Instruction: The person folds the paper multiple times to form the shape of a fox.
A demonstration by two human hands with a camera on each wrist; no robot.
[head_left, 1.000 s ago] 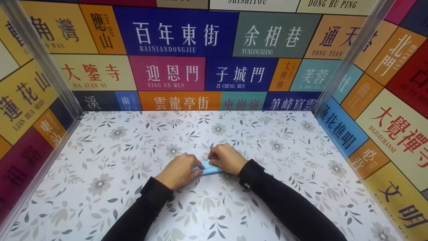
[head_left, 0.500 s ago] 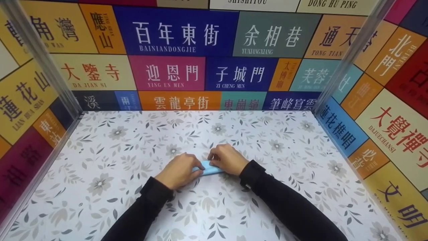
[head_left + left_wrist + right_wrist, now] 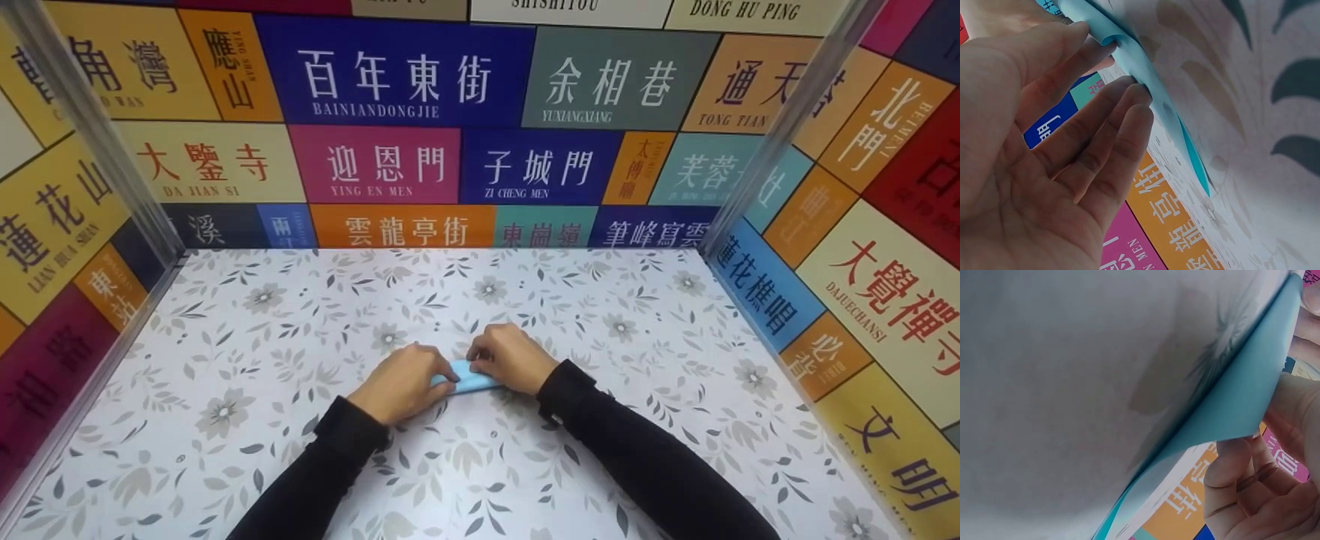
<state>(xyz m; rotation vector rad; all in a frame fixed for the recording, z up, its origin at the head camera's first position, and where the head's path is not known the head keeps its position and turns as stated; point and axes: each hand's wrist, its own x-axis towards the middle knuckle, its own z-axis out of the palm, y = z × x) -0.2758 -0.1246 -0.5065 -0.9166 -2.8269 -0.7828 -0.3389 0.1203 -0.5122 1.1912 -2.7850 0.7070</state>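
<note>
A narrow light blue sheet of folded paper (image 3: 474, 376) lies on the table between my two hands. My left hand (image 3: 401, 382) is at its left end, with thumb and index finger at the edge, pinching it. In the left wrist view, the paper (image 3: 1143, 73) has a curled-over edge, and the other fingers (image 3: 1129, 140) reach along it. My right hand (image 3: 514, 356) pinches the right part of the paper with curled fingers. In the right wrist view, those fingers (image 3: 1233, 464) are bent at the raised edge of the paper (image 3: 1235, 396). The hands hide both ends.
The table (image 3: 300, 465) has a white cover printed with grey flowers and leaves. Upright panels with coloured lettered blocks enclose it at the back (image 3: 397, 82), left (image 3: 60, 225) and right (image 3: 862, 262). Black sleeves (image 3: 637, 450) cover both forearms.
</note>
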